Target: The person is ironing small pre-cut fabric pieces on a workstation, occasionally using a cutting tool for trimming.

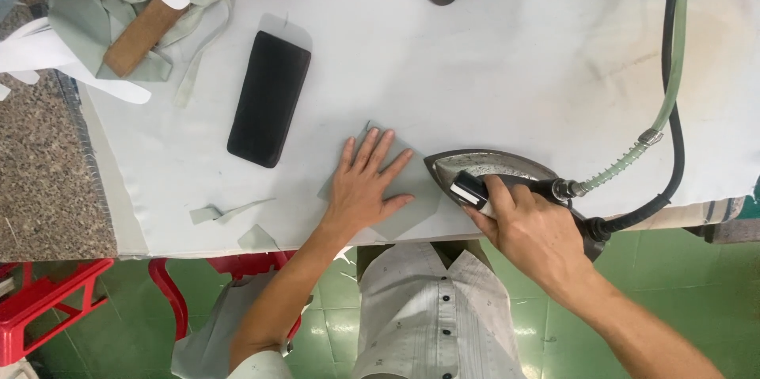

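Left hand: fingers spread flat, gripping nothing, pressing on the fabric piece.
Right hand: fingers wrapped closed around the handle of the iron.
Key relation: iron lies just right of the left fingertips, its pointed nose aimed at them, long axis running left-right; the right hand is on it.
Fabric piece: thin, pale grey-green, flat, angular, under the left palm.
Iron: dull metal body, dark handle, braided hose.
Table: padded, pale cloth cover.
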